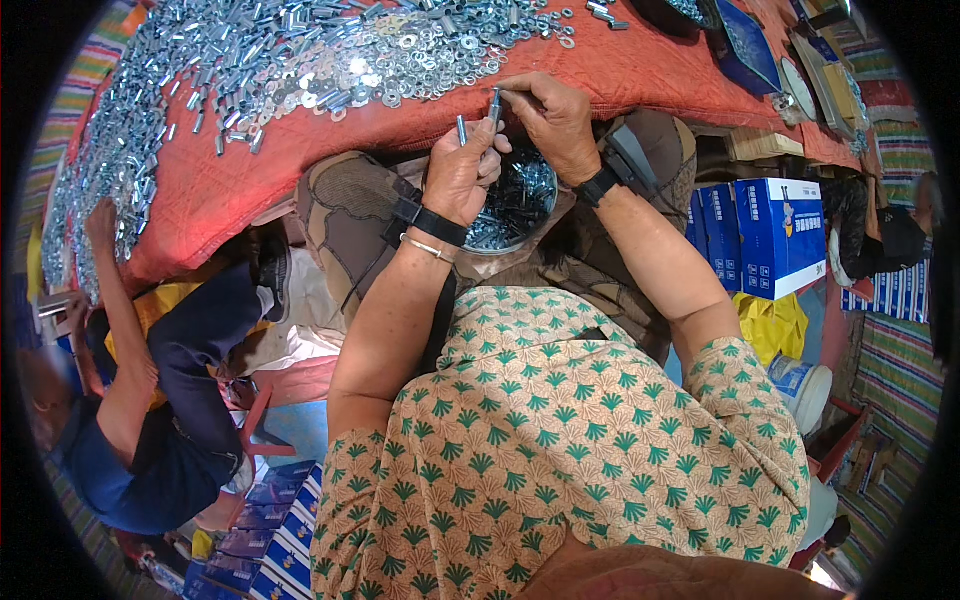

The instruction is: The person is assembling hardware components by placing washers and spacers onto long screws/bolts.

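Tubes (495, 106) are in the hands (563, 128); beyond, more tubes and washers (350, 75) lie on the worktop (620, 75), trays (746, 52) farther right. Just below the hands, a bowl (500, 250) of metal parts (515, 205) sits between the knees (345, 195), with boxes (780, 238) off to the right and a co-worker (150, 490) left.

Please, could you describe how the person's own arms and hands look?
The left hand and right hand are bare. Each wrist has a black band, left and right; the left also has a pale, thin bangle. Short beige sleeves, left and right, carry green fan-shaped prints.
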A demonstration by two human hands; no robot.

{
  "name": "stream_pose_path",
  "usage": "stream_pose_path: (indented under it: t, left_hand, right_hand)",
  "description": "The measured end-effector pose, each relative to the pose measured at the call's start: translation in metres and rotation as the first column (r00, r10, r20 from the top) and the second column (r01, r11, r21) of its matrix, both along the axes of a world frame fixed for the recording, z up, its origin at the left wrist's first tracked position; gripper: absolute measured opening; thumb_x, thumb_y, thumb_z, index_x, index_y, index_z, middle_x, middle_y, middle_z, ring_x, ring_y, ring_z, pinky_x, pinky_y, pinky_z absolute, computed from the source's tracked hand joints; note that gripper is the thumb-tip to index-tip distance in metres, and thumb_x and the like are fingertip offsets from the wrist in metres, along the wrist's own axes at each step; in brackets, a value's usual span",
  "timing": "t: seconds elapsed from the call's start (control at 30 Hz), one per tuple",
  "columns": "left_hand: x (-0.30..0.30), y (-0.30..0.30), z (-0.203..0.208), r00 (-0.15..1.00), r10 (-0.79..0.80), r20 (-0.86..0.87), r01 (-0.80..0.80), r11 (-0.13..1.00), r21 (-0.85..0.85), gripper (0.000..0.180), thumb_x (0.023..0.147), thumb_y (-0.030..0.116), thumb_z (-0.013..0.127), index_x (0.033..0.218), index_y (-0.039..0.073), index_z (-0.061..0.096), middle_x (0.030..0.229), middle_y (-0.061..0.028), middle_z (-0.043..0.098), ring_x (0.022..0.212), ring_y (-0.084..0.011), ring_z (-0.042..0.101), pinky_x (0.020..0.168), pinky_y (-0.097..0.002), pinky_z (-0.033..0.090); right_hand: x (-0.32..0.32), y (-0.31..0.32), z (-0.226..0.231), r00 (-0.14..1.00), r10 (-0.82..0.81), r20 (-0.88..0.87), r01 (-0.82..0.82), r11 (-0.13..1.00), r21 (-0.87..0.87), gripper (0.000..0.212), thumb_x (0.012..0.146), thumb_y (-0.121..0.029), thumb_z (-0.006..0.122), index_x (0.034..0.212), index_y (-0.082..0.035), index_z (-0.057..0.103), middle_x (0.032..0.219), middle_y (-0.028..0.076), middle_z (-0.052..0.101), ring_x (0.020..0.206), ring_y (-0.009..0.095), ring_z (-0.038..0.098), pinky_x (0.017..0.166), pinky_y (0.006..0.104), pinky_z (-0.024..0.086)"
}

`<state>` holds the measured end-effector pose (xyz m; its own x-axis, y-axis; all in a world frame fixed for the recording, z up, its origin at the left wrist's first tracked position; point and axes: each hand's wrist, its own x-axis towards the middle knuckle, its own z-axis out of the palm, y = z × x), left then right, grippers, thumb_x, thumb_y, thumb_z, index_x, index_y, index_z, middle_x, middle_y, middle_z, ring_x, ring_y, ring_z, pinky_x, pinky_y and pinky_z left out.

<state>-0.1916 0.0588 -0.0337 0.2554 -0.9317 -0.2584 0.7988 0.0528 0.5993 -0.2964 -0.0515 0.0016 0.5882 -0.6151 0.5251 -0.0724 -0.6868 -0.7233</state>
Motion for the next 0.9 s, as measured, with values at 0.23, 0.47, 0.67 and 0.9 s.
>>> stream_pose_path:
  t: [0.23, 0.47, 0.67, 0.9]
  left_hand:
    - [0.002, -0.005, -0.003, 0.977, 0.164, 0.139, -0.167, 0.986, 0.007, 0.017, 0.092, 0.019, 0.061, 0.092, 0.004, 0.056, 0.073, -0.0063, 0.06, 0.045, -0.0042, 0.038, 0.039, -0.0193, 0.025]
    - [0.0, -0.002, -0.004, 0.973, 0.183, 0.144, -0.186, 0.982, 0.009, 0.015, 0.091, 0.018, 0.063, 0.092, 0.004, 0.056, 0.073, -0.0063, 0.06, 0.045, -0.0039, 0.038, 0.039, -0.019, 0.023]
    - [0.0, -0.005, -0.004, 0.977, 0.148, 0.155, -0.152, 0.988, 0.011, 0.016, 0.091, 0.018, 0.062, 0.092, 0.004, 0.056, 0.072, -0.006, 0.06, 0.044, -0.0034, 0.036, 0.039, -0.0188, 0.023]
    - [0.0, -0.004, -0.002, 0.99, 0.074, 0.122, -0.077, 0.997, 0.021, 0.018, 0.092, 0.022, 0.062, 0.094, 0.005, 0.057, 0.075, -0.0038, 0.059, 0.047, -0.0035, 0.039, 0.042, -0.0178, 0.026]
  right_hand:
    - [0.019, -0.036, -0.004, 0.998, -0.045, -0.042, 0.031, 0.956, -0.291, 0.013, 0.084, -0.011, 0.063, 0.095, -0.004, 0.066, 0.087, 0.012, 0.064, 0.079, 0.031, 0.063, 0.068, 0.0366, 0.05]
    - [0.037, -0.06, -0.019, 0.979, -0.031, -0.199, -0.047, 0.927, -0.373, 0.012, 0.081, -0.013, 0.065, 0.089, -0.005, 0.068, 0.084, 0.012, 0.062, 0.078, 0.031, 0.062, 0.069, 0.0386, 0.05]
    - [0.024, -0.059, -0.017, 0.998, -0.048, -0.047, 0.047, 0.999, -0.013, 0.013, 0.082, -0.013, 0.065, 0.09, -0.002, 0.069, 0.084, 0.012, 0.067, 0.077, 0.025, 0.065, 0.07, 0.0327, 0.051]
    - [0.011, -0.017, 0.004, 0.999, 0.039, -0.037, -0.039, 0.999, 0.005, 0.012, 0.082, -0.01, 0.066, 0.091, -0.003, 0.069, 0.083, 0.012, 0.067, 0.076, 0.023, 0.066, 0.066, 0.0308, 0.05]
